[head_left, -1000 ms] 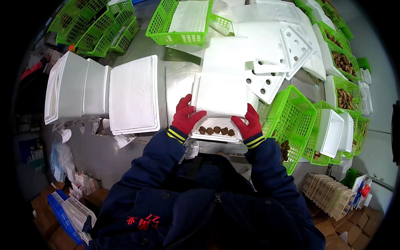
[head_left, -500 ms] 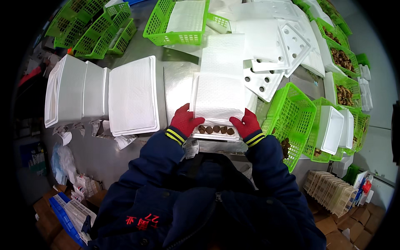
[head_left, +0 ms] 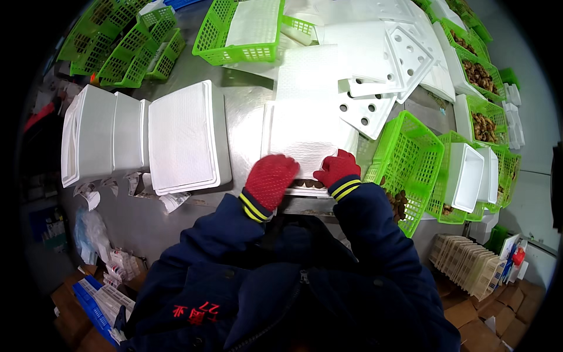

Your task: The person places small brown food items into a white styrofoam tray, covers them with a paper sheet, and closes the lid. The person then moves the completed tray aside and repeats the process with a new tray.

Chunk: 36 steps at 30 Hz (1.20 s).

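Observation:
A white padded sheet [head_left: 308,135] covers most of a white foam tray [head_left: 267,132] at the table's front edge. Dark round lumps [head_left: 311,183] peek out along its front. My left hand [head_left: 271,180], in a red glove, lies over the tray's left front with fingers together and curled; their tips and whatever they grip are hidden. My right hand [head_left: 337,171], also red-gloved, pinches the sheet near the right front corner. A green basket [head_left: 410,155] with some brown lumps stands just right of it.
Lidded foam boxes [head_left: 185,138] stand at left. Green baskets [head_left: 126,50] fill the back left; another [head_left: 234,53] holds white sheets. Perforated foam lids [head_left: 366,111] pile at back right. Baskets of brown knobbly produce [head_left: 478,76] and empty foam containers [head_left: 466,176] line the right side.
The padded sheet has been brought down and forward over most of the row of lumps. My left hand has moved right onto the tray; my right hand has moved slightly left and curled.

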Tool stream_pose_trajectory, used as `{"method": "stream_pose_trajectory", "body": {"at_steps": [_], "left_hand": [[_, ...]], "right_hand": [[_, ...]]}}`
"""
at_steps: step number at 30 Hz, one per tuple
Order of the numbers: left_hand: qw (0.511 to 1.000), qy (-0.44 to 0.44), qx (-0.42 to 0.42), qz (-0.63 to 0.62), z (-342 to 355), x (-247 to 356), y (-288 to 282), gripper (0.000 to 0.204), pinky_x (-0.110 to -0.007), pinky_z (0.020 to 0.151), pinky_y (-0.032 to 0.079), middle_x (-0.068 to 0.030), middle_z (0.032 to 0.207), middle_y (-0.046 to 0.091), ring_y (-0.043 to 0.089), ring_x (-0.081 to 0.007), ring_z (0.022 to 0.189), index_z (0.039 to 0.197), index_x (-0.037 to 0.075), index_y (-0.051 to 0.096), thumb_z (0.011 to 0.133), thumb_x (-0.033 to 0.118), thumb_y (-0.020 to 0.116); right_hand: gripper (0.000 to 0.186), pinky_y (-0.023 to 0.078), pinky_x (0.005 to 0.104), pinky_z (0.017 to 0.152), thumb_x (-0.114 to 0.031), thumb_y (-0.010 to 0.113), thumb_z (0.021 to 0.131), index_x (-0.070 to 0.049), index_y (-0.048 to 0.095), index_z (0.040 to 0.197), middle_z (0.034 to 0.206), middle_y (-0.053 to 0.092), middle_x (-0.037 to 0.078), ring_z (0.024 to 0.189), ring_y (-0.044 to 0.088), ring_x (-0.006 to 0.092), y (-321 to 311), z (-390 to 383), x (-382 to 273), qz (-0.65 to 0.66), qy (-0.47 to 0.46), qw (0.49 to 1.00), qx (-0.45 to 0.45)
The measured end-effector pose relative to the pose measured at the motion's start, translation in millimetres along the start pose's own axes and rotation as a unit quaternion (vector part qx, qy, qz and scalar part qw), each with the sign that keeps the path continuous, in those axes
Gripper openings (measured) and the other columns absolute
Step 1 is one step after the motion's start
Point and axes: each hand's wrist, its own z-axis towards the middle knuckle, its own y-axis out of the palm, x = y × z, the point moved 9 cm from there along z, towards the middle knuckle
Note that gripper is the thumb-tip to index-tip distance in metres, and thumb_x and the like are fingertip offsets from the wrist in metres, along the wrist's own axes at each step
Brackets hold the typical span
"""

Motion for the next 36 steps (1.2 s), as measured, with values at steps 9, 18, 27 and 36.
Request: {"method": "stream_pose_trajectory", "body": {"at_steps": [9,18,27,36], "left_hand": [[0.985,-0.017,-0.165,-0.044,-5.8,-6.5,69.0,0.017,-0.052,0.101,0.034,-0.0074,0.082,0.063,0.061,-0.0269,0.083,0.094,0.009,0.063,0.083,0.021,0.060],[0.989,-0.048,-0.138,-0.004,-19.9,-21.6,42.6,0.029,-0.054,0.108,0.030,-0.0105,0.102,0.067,0.063,-0.0274,0.095,0.113,0.007,0.060,0.085,0.015,0.063],[0.994,-0.079,-0.073,-0.010,-20.0,-23.0,49.5,0.032,-0.054,0.109,0.027,-0.0110,0.111,0.065,0.060,-0.0289,0.105,0.115,0.008,0.061,0.085,0.016,0.066],[0.994,-0.093,-0.041,-0.026,-22.8,-31.6,58.1,0.028,-0.057,0.108,0.026,-0.0107,0.108,0.066,0.062,-0.0306,0.097,0.109,0.009,0.064,0.082,0.014,0.068]], "right_hand": [[0.036,0.025,0.0639,0.102,-0.039,0.062,0.082,-0.011,0.067,0.104,0.119,0.060,0.010,0.127,0.044,0.0314,1.2,-40.9,-30.6,0.354,-0.190,0.884,0.240],[0.037,0.046,0.0444,0.092,-0.009,0.063,0.078,-0.003,0.061,0.114,0.111,0.062,0.017,0.105,0.058,0.0358,-88.1,-97.6,43.4,0.154,-0.212,0.888,0.379],[0.087,0.038,0.0573,0.099,-0.034,0.074,0.062,-0.018,0.039,0.139,0.136,0.039,0.024,0.116,0.044,0.0481,27.1,-82.7,184.5,0.054,0.029,0.996,0.061],[0.092,0.047,0.0552,0.092,-0.027,0.080,0.052,-0.019,0.043,0.136,0.143,0.029,0.026,0.121,0.041,0.0474,23.1,-78.4,163.8,0.048,-0.009,0.998,0.043]]}}
